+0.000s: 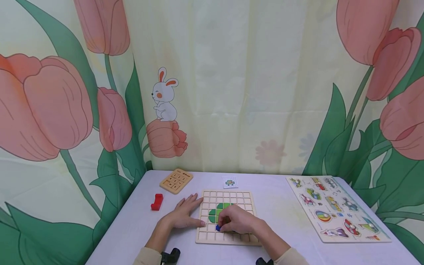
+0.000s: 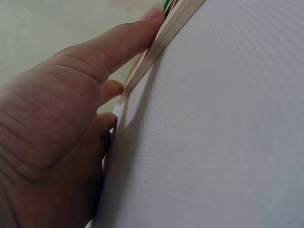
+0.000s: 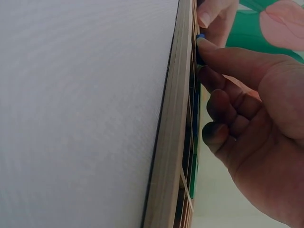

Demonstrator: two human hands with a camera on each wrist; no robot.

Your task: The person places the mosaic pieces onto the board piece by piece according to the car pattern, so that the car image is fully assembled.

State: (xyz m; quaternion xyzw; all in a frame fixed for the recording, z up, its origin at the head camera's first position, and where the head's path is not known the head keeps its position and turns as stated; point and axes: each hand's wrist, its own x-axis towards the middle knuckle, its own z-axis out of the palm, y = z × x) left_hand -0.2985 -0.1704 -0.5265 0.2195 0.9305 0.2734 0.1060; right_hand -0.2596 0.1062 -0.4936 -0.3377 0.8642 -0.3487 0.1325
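Observation:
A square wooden grid board (image 1: 244, 198) lies on the white table between both hands. Green pieces (image 1: 212, 216) fill several cells near its middle, partly covered by my right hand (image 1: 239, 219). That hand pinches a small blue piece (image 1: 218, 228) between thumb and fingers, low over the board's cells. In the right wrist view the blue piece (image 3: 201, 36) shows at the thumb tip, just above the board's rim. My left hand (image 1: 184, 213) rests at the board's left edge with fingers extended, its thumb (image 2: 142, 35) lying on the rim in the left wrist view.
A red block (image 1: 157, 202) sits left of my left hand. Behind it lies a small wooden number tray (image 1: 176, 181). Beyond the board is a small picture card (image 1: 230, 182). A large picture puzzle board (image 1: 326, 200) covers the table's right side. A tulip-printed curtain (image 1: 218, 92) hangs behind.

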